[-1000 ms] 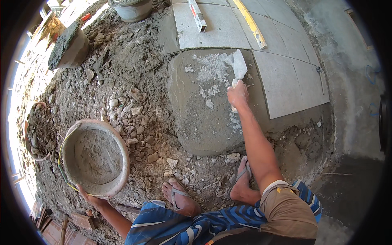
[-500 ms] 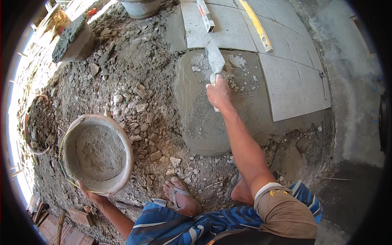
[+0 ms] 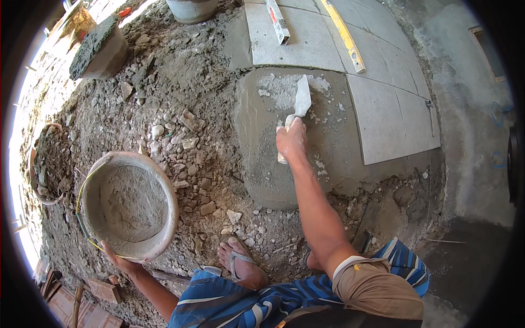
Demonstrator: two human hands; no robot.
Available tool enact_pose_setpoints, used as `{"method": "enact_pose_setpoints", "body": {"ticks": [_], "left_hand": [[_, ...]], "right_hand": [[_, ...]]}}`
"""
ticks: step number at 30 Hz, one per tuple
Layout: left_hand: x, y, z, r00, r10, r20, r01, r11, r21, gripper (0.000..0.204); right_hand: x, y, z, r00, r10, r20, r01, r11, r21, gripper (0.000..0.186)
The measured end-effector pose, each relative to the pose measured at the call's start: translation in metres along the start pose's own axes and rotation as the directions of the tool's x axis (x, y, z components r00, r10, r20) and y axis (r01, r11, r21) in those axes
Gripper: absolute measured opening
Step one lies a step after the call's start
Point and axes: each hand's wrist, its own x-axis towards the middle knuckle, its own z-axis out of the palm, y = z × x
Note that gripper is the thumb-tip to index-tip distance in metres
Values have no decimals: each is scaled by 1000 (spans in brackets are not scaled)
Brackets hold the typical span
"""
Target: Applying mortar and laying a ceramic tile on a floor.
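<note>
My right hand point(image 3: 291, 139) is closed round the handle of a trowel point(image 3: 303, 97), whose pale blade points away from me over a bed of wet mortar point(image 3: 268, 180). White powdery clumps point(image 3: 280, 90) lie on the mortar around the blade. At the lower left, my left hand point(image 3: 121, 261) grips the near rim of a round bucket point(image 3: 170, 218), tilted so its mouth faces me. Grey powder point(image 3: 134, 202) sits inside the bucket. The fingers of that hand are partly hidden by the rim.
Laid grey tiles point(image 3: 391, 123) border the mortar at the far side and right. A yellow level point(image 3: 345, 38) and a metal bar point(image 3: 278, 24) lie on them. Rubble point(image 3: 186, 169) covers the ground leftward. Buckets point(image 3: 101, 57) stand at the far left; a brick point(image 3: 104, 291) lies near.
My right hand has drawn the trowel back toward me, its blade now turned slightly right. More white clumps show on the mortar. The left hand stays at the bucket.
</note>
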Motion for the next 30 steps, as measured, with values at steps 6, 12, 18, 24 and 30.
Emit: {"method": "enact_pose_setpoints", "body": {"ticks": [6,12,18,24,30], "left_hand": [[-3,1,4,999,-36,8,37,999,-28,60],[-3,0,3,1000,-20,-20,19,999,-27,60],[-1,-2,-4,1000,-5,-3,5,1000,5,60],[-1,-3,-4,1000,-1,1,1,1000,18,61],[0,-2,-6,1000,4,0,-4,998,57,61]], "right_hand": [[1,-21,5,985,-168,35,165,984,73,47],[9,-4,4,996,-90,-18,91,992,84,48],[-2,8,4,986,-168,-12,168,985,34,59],[-28,16,-5,943,-303,140,307,952,-7,56],[31,25,-15,957,-288,-19,285,953,-103,58]]}}
